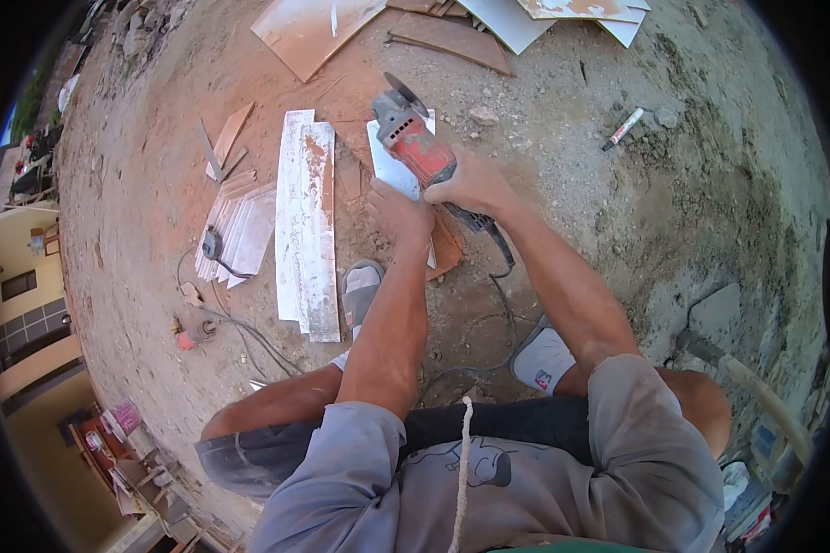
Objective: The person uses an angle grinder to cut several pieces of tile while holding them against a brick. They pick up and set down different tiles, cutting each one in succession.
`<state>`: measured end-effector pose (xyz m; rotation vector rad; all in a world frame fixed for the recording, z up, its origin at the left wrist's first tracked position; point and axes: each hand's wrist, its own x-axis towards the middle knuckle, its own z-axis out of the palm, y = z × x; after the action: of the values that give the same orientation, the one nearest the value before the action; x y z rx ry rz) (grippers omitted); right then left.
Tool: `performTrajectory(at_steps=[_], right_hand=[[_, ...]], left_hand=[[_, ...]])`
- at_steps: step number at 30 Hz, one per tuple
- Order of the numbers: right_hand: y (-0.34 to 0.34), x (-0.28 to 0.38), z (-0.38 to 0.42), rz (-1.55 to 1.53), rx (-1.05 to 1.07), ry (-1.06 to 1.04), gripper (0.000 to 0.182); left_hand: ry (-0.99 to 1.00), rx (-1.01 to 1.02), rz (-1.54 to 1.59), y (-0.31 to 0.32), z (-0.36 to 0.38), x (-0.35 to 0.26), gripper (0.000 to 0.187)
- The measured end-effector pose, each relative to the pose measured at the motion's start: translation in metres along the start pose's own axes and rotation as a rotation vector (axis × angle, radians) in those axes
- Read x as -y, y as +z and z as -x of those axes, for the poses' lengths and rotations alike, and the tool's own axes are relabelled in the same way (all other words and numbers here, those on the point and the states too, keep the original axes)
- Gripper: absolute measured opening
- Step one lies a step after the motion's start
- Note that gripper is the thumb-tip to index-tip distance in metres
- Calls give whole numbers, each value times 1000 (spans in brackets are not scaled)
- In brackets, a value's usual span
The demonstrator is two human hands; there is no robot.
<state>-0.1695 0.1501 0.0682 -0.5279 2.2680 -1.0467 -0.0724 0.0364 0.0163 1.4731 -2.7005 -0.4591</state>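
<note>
Right hand (470, 184) clamped on the red grinder (415, 138), pointing far-left over the tile (392, 170), left hand (398, 214) pressing its near edge.

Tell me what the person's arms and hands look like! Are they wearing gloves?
No gloves. Both the left hand and the right hand are bare, and so are the forearms. Loose, faded grey-blue short sleeves cover the upper arms only. No watch, ring or bracelet shows on either wrist.
</note>
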Motion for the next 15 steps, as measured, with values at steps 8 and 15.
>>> performTrajectory(at_steps=[8, 15], right_hand=[[-1, -3, -5, -94, 53, -41, 81], [-19, -8, 0, -78, -17, -12, 78]], left_hand=[[-32, -8, -31, -5, 1, -4, 91], [-56, 41, -35, -11, 3, -9, 105]])
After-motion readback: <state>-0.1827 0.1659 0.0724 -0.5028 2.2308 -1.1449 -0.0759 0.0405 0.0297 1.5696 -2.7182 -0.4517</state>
